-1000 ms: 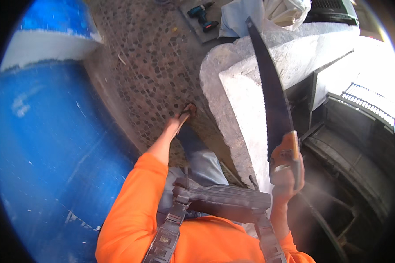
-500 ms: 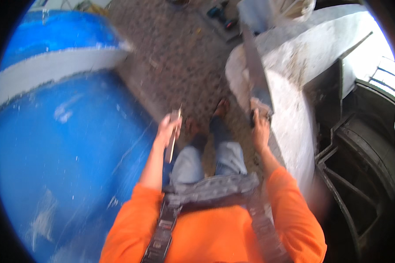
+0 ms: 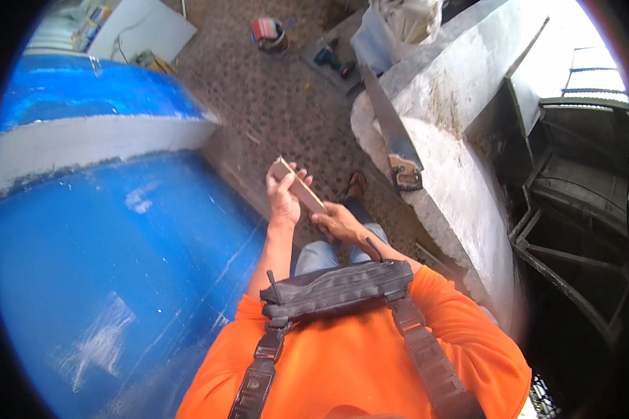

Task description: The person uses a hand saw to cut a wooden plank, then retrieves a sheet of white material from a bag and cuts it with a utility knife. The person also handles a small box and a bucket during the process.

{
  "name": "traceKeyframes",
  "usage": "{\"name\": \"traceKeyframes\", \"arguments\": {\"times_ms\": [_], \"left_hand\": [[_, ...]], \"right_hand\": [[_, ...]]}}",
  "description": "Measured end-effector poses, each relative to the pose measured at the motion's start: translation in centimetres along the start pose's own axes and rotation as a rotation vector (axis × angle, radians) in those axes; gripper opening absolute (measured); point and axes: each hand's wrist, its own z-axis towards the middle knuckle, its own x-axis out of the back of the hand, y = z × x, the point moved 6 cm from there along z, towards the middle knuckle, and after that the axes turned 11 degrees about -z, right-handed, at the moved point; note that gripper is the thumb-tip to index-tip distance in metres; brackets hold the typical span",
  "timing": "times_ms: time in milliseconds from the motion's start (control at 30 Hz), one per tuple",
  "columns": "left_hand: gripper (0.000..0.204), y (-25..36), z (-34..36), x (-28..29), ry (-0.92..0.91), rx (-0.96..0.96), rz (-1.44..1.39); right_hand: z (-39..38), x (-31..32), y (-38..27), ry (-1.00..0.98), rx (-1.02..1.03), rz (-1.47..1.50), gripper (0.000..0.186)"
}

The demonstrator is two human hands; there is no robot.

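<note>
A short, narrow strip of wood (image 3: 307, 194) is held slantwise in front of my legs. My left hand (image 3: 284, 202) has its fingers around the upper end, with the palm turned up. At the lower end, my right hand (image 3: 340, 223) pinches the strip between thumb and fingers. To the right, a handsaw (image 3: 391, 129) rests on the whitish concrete ledge (image 3: 454, 195), its wooden handle toward me and its blade pointing away. Neither hand touches the saw.
On my left stands a large blue-painted surface (image 3: 119, 244) with a grey band. Ahead, the pebbled floor (image 3: 258, 98) holds a paint bucket (image 3: 269, 35) and a cordless drill (image 3: 334, 61) beside a white sack (image 3: 405, 28). A dark metal framework (image 3: 573, 255) lies to the right.
My right hand has let go of the saw, leaving it on the ledge, and moved left to grip the wood strip. My left hand has tilted the strip and brought it toward the middle.
</note>
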Motion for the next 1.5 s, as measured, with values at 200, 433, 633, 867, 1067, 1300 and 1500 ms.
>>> {"name": "traceKeyframes", "arguments": {"times_ms": [200,433,633,867,1067,1300,1500], "left_hand": [[0.021,7.9,0.1,2.7,-0.145,-0.037,0.799],[0.078,10.4,-6.1,-3.0,-0.135,-0.544,0.847],[0.046,11.5,-3.4,-4.1,-0.023,-0.399,0.486],[0.024,11.7,4.8,-7.8,0.105,-0.007,0.147],[0.042,11.3,6.9,-18.6,-0.292,0.283,-0.117],[0.034,13.2,13.7,-19.5,0.303,-0.063,0.492],[0.031,9.5,19.6,-25.8,-0.056,0.294,0.197]], "right_hand": [[-4.8,-1.2,-3.8,-0.140,-0.097,-0.013,0.036],[-4.4,-3.7,-10.1,0.201,0.229,-0.597,0.033],[-4.3,-6.9,-14.4,0.079,0.425,-0.318,0.044],[-0.2,-1.7,-19.9,-0.146,0.559,-0.307,0.044],[5.1,4.0,-19.7,-0.371,0.392,0.040,0.029],[8.3,7.5,-23.7,0.103,0.429,-0.247,0.056],[8.8,12.9,-24.3,0.049,0.559,0.020,0.049]]}}
